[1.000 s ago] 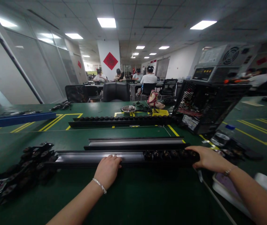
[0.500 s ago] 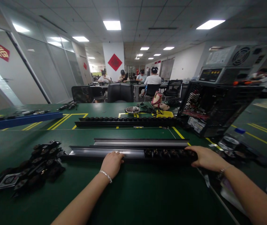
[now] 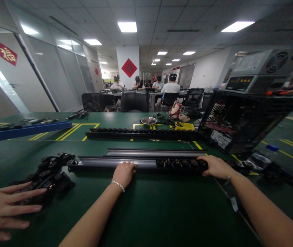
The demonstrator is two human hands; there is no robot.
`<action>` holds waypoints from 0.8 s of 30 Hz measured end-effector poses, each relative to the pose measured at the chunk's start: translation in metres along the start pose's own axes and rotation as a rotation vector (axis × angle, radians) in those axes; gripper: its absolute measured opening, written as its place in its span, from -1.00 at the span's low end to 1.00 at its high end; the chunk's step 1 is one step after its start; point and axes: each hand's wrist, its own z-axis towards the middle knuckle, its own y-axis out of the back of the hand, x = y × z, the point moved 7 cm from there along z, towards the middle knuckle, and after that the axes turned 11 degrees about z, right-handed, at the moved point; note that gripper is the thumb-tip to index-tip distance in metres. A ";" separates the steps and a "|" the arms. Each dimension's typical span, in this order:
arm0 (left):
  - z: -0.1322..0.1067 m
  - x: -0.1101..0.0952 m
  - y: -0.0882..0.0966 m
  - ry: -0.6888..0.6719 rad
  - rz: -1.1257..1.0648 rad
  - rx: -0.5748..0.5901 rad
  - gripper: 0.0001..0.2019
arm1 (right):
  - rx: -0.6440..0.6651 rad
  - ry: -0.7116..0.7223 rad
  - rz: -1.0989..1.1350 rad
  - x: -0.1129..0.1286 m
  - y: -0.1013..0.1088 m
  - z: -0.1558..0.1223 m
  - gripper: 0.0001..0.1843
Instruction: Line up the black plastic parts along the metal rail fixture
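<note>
A long black metal channel (image 3: 115, 162) with a shiny inside lies across the green table in front of me. Its right part is filled with a row of black round parts (image 3: 178, 163). My left hand (image 3: 124, 175) is closed over the channel's front edge near the middle. At the right end, my right hand (image 3: 217, 167) grips the channel, thumb in front and fingers over the top; the fingertips are partly hidden. Just behind lies a second shiny channel (image 3: 146, 154). Another person's open hand (image 3: 6, 211) reaches in from the left, over a pile of black parts (image 3: 55, 178).
Farther back stands a black rail full of round parts (image 3: 141, 133), with a metal bowl (image 3: 148, 120) and yellow tray (image 3: 184, 126) behind it. An open computer case (image 3: 249, 120) and a capped bottle (image 3: 261, 158) are at right. A blue rail (image 3: 27, 131) lies at left.
Another person's hand has come in at the left, over the pile. The channel and my right hand sit slightly farther left and higher in view. Both my hands keep their hold.
</note>
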 end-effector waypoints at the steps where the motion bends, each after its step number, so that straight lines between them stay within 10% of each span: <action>1: -0.001 -0.002 -0.001 0.001 -0.003 -0.004 -0.77 | 0.004 0.003 -0.005 -0.001 0.000 0.001 -0.29; 10: -0.012 -0.014 -0.001 0.017 -0.074 -0.052 -0.79 | -0.049 -0.045 -0.068 0.003 0.003 -0.010 -0.33; 19: 0.016 -0.093 0.020 -0.074 -0.317 -0.318 -0.55 | -0.468 0.187 0.126 0.130 -0.026 -0.013 -0.59; 24: 0.040 -0.124 0.015 -0.064 -0.287 -0.270 -0.66 | -0.601 0.105 0.162 0.149 -0.050 -0.012 -0.62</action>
